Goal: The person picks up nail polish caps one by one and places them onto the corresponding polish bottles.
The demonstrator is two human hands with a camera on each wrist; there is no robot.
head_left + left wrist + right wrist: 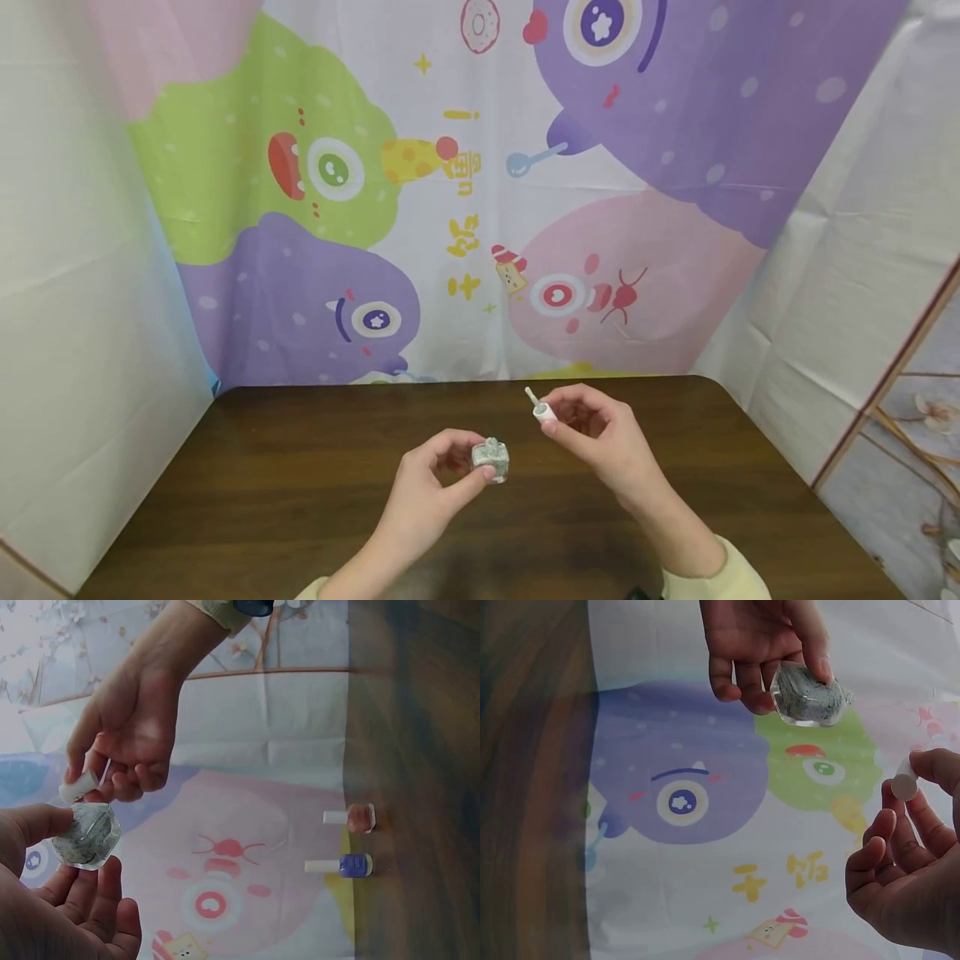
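My left hand (435,479) pinches a small clear nail polish bottle (491,457) with grey-green speckled polish between thumb and fingers. Its neck is uncapped and points upward in the head view. Higher and to the right, my right hand (611,446) pinches the white brush cap (545,413) of the bottle. The brush points up and left, apart from the bottle. In the right wrist view, the flat end of the cap (904,787) faces the camera, while the speckled bottle (808,696) shows beyond it in the left fingers.
Two more capped nail polish bottles stand on the table in the left wrist view, one reddish-brown (361,818) and one purple (355,865). Both hands are above a dark wooden table (300,500). Behind it hangs a cartoon-print curtain (465,333), with pale cloth at both sides.
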